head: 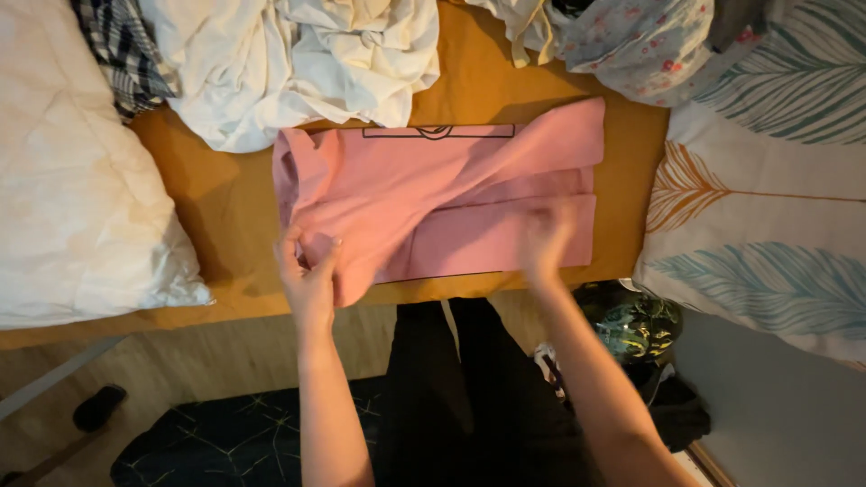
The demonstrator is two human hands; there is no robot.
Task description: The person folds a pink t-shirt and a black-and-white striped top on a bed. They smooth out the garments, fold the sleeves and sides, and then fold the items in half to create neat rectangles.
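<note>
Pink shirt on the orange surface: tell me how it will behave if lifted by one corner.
The pink shirt is probably floppy: it creases and bunches where the left hand pinches its corner. It looks light, since thin folded layers lie flat under the right hand. Lifted by one corner, its folds would likely fall open.

A pink cotton garment (451,198) lies flat on the mustard-sheeted bed (225,207). Behind it sits a heap of crumpled white cloth (298,63), with a checked fabric (122,54) to that heap's left. A white pillow (72,180) lies left of the garment, a leaf-patterned cushion (767,207) right. The left hand (307,271) pinches the garment's near left corner; the right hand (546,243) rests on its near right part.
</note>
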